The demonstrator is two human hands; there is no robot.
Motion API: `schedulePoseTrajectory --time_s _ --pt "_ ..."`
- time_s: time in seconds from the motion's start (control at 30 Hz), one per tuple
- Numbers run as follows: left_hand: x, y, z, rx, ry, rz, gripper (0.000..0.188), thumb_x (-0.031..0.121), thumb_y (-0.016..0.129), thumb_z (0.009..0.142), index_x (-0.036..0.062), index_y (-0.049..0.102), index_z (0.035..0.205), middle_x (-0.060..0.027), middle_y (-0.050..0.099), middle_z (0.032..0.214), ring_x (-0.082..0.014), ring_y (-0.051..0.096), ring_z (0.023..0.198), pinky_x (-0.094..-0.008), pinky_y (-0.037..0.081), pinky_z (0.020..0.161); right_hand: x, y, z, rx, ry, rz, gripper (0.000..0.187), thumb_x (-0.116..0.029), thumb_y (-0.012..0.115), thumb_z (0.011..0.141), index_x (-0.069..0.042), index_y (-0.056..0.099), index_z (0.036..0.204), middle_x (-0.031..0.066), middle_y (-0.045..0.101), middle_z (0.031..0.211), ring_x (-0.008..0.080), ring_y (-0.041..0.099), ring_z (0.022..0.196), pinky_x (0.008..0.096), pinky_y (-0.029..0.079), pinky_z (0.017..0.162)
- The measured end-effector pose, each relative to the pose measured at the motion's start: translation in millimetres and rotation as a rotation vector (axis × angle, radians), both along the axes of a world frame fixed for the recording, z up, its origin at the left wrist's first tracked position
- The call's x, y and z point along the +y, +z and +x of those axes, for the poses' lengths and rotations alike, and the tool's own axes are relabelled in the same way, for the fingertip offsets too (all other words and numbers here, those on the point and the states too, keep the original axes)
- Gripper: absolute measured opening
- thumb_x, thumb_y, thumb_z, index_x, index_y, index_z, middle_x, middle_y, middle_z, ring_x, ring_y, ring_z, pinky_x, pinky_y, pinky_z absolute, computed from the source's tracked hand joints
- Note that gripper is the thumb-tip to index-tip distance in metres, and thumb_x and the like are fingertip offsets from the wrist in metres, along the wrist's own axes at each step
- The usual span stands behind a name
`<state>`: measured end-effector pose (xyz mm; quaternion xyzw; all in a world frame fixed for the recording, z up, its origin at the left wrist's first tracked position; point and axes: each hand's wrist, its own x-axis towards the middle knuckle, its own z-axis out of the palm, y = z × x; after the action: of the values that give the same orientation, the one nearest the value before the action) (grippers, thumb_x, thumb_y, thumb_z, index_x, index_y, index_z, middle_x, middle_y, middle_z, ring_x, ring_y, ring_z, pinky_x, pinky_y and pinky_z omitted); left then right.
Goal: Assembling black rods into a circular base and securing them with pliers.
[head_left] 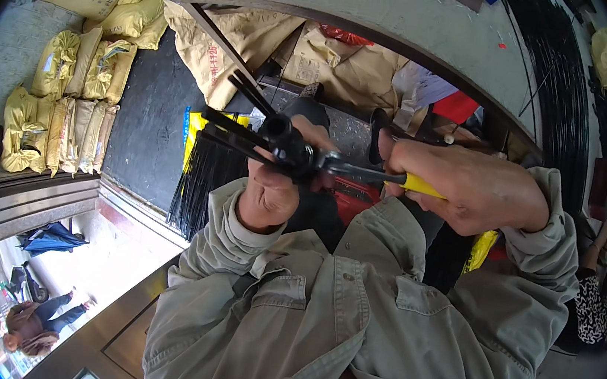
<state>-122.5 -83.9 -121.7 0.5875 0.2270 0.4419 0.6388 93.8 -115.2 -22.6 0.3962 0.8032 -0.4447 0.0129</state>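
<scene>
My left hand (270,197) is wrapped round a black hub-like part (280,128) with a round open socket at its top. Several thin black rods (235,123) fan out from that part toward the upper left. Pliers (361,172) with a yellow handle are gripped in my right hand (468,187), held level in front of my chest. Their jaws meet the black part beside my left fingers; what exactly they pinch is hidden.
A bundle of black rods (202,193) lies left of my lap. Stacked yellow sacks (84,75) stand at the left wall, and a grey tabletop (384,8) spans ahead. More long black rods (558,61) lie far right. One person (38,320) is outside, another person (593,309) right.
</scene>
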Motion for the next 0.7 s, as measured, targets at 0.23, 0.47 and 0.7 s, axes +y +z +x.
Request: schedulePoseTrajectory --time_s 0.23,0.47,0.7 --pt "8 -2 13 0.007 0.123 -0.077 0.085 0.074 0.033 0.073 -0.0051 0.051 0.101 -0.0014 0.051 0.062 -0.005 0.044 0.049 -0.0184 0.034 0.045 -1 -24 4 -0.017 -0.298 0.446 0.024 0.0 0.051 0.079 -0.004 0.041 0.1 0.0145 0.049 0.091 0.035 0.053 0.084 0.0398 0.042 0.065" --pt "-13 -30 43 0.019 0.16 0.345 0.049 0.038 0.054 0.084 -0.0028 0.048 0.11 -0.0008 0.053 0.066 -0.0085 0.047 0.051 -0.0207 0.038 0.048 79 -97 115 -0.58 -0.712 0.842 0.037 -0.025 0.059 0.077 -0.006 0.044 0.105 0.0132 0.052 0.103 0.0336 0.054 0.091 0.0422 0.044 0.073" --pt "24 12 25 -0.392 0.554 0.04 0.018 0.005 0.053 0.084 0.0014 0.048 0.101 0.0005 0.041 0.061 -0.0072 0.036 0.048 -0.0205 0.029 0.04 -33 -145 -25 0.606 -0.193 0.624 0.021 -0.021 0.061 0.077 -0.01 0.059 0.094 0.0071 0.057 0.102 0.0215 0.054 0.098 0.032 0.045 0.08"
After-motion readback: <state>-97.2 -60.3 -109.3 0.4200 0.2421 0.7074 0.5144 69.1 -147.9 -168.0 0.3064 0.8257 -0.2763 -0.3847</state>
